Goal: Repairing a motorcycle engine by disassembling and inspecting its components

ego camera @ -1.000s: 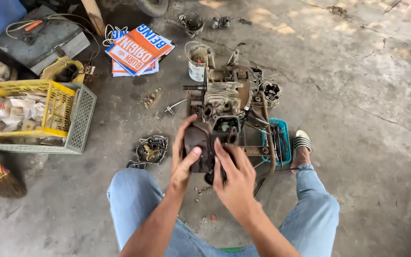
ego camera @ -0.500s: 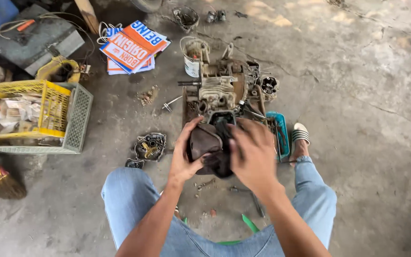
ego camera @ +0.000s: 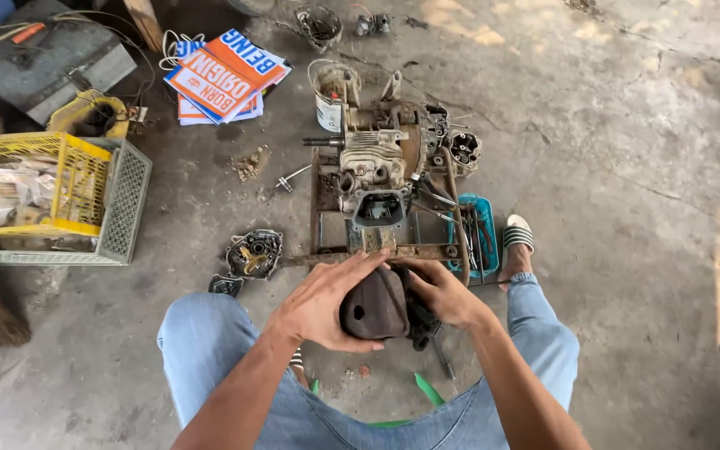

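Observation:
Both hands hold a dark rusty-brown engine cover point(ego camera: 375, 307) between my knees. My left hand point(ego camera: 327, 302) wraps over its left and top side; my right hand point(ego camera: 442, 293) grips its right side. Just beyond it a small dismantled engine point(ego camera: 381, 158) sits on a rusty metal base frame point(ego camera: 323, 200) on the concrete floor, its open port facing me. A thin tool or rod point(ego camera: 442, 358) lies under my right hand, partly hidden.
A round gear cover part point(ego camera: 253, 252) lies left of the frame. A blue tray of tools point(ego camera: 478, 229) sits to its right beside my sandalled foot point(ego camera: 517, 237). A yellow basket point(ego camera: 35, 183) in a grey crate, printed placards point(ego camera: 222, 75), a white tin point(ego camera: 331, 87) lie farther off.
Both hands closed on the dark cover at the engine, lifted it off and drew it back toward my lap; the engine's port now shows open.

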